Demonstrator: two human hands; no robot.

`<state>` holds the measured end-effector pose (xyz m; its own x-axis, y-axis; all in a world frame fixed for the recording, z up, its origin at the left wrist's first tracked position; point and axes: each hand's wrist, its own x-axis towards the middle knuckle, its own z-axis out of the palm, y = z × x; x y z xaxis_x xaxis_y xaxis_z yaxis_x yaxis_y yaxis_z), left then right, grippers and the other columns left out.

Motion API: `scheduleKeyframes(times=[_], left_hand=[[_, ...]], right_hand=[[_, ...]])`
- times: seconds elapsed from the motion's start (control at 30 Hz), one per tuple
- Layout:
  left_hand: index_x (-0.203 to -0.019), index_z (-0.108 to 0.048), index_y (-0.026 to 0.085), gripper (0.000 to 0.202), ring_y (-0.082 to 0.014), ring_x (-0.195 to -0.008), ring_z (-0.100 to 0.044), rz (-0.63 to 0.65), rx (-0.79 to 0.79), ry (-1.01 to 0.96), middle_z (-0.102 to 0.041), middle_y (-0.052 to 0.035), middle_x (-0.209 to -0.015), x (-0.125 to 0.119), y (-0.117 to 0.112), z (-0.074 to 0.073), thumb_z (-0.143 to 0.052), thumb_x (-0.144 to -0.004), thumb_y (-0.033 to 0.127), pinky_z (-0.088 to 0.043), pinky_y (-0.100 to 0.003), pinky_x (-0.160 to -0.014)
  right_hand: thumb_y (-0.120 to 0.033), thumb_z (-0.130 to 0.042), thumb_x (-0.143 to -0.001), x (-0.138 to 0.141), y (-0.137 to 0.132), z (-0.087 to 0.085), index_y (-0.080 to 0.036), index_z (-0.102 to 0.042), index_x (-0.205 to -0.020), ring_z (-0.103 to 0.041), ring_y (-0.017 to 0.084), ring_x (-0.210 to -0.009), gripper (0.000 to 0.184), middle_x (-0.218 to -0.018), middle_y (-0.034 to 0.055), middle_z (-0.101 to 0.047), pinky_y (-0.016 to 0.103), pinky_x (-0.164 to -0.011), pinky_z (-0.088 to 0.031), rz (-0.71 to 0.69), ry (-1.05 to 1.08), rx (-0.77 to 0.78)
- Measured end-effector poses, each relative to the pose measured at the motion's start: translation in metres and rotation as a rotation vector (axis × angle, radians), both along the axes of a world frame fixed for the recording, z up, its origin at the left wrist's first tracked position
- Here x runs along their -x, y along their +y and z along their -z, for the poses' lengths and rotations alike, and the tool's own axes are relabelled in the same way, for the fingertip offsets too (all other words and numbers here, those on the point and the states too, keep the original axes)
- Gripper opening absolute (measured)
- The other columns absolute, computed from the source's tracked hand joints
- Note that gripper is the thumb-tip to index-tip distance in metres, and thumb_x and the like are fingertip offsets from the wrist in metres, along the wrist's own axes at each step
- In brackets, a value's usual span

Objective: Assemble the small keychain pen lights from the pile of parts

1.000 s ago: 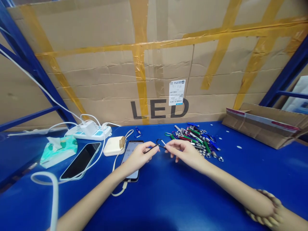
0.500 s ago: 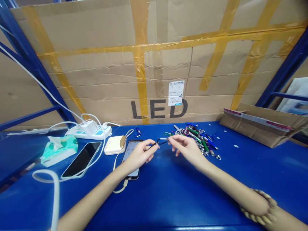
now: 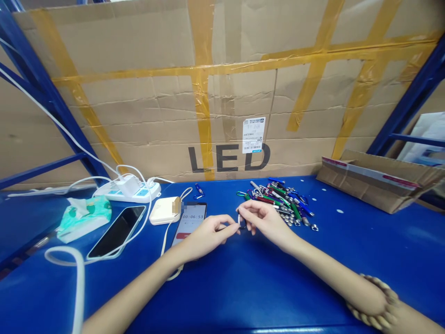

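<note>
My left hand (image 3: 208, 234) and my right hand (image 3: 264, 218) meet over the blue table (image 3: 243, 287), both pinching one small black carabiner keychain (image 3: 241, 222) between fingertips. The left pinches its thin dark end, the right its ring end. A pile of coloured keychain lights with carabiners (image 3: 281, 202) lies just behind my right hand. A phone with a running timer (image 3: 190, 220) lies under my left hand's wrist side.
A second phone (image 3: 116, 232) on a white cable, a white charger block (image 3: 163, 211), a power strip (image 3: 128, 190) and a tissue pack (image 3: 85, 215) sit at left. A small blue clip (image 3: 199, 190) lies behind. An open cardboard box (image 3: 375, 185) stands right; a taped carton (image 3: 225, 93) walls the back.
Both hands have dropped lower and closer together with the keychain. The timer phone's screen now shows fully, where my left hand covered part of it before.
</note>
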<state>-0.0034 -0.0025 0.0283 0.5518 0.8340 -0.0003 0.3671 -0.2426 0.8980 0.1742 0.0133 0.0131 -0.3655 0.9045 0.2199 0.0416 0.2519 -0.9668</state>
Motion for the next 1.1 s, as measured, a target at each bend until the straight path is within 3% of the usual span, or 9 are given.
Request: scheduleKeyframes(times=[0.23, 0.43, 0.7, 0.9, 1.1], left_hand=[[-0.077, -0.054, 0.015, 0.031, -0.0074, -0.047, -0.029, 0.014, 0.025, -0.014, -0.038, 0.0080, -0.053, -0.002, -0.002, 0.003, -0.044, -0.086, 0.042, -0.022, -0.020, -0.045], [-0.071, -0.050, 0.015, 0.040, -0.0075, -0.045, -0.025, 0.017, 0.092, -0.062, -0.033, 0.0086, -0.049, -0.002, -0.001, 0.008, -0.037, -0.087, 0.050, -0.021, -0.020, -0.043], [-0.062, -0.048, 0.015, 0.047, -0.0071, -0.042, -0.025, 0.029, 0.115, -0.108, -0.034, 0.0076, -0.046, -0.002, -0.001, 0.012, -0.036, -0.086, 0.054, -0.021, -0.021, -0.042], [-0.069, -0.046, 0.016, 0.040, -0.0058, -0.041, -0.020, -0.032, 0.107, -0.209, -0.029, 0.0094, -0.049, -0.003, 0.001, 0.010, -0.039, -0.086, 0.051, -0.017, -0.020, -0.040], [-0.069, -0.041, 0.018, 0.038, -0.0051, -0.040, -0.015, -0.112, 0.085, -0.299, -0.022, 0.0110, -0.048, -0.002, 0.005, 0.011, -0.038, -0.086, 0.051, -0.014, -0.019, -0.039]], right_hand=[[-0.045, -0.055, -0.081, -0.001, 0.000, 0.005, -0.016, -0.068, -0.088, -0.048, 0.007, -0.044, 0.033, -0.059, -0.0006, -0.060, 0.018, -0.040, -0.040, -0.055, -0.127, -0.041], [-0.047, -0.055, -0.080, 0.000, -0.003, 0.002, -0.016, -0.071, -0.094, -0.049, 0.008, -0.050, 0.037, -0.071, 0.0023, -0.060, 0.018, -0.040, -0.043, -0.105, -0.145, -0.061], [-0.050, -0.052, -0.080, 0.003, -0.008, -0.003, -0.018, -0.068, -0.103, -0.048, 0.006, -0.044, 0.042, -0.067, -0.0008, -0.053, 0.019, -0.040, -0.043, -0.219, -0.116, 0.019], [-0.044, -0.058, -0.080, 0.003, -0.009, -0.005, -0.018, -0.060, -0.113, -0.047, 0.005, -0.051, 0.042, -0.074, 0.0000, -0.059, 0.020, -0.049, -0.040, -0.161, -0.021, 0.126], [-0.040, -0.069, -0.070, 0.004, -0.007, -0.007, -0.018, -0.061, -0.108, -0.051, 0.007, -0.060, 0.044, -0.076, -0.0003, -0.059, 0.019, -0.052, -0.040, -0.056, 0.144, 0.234]])
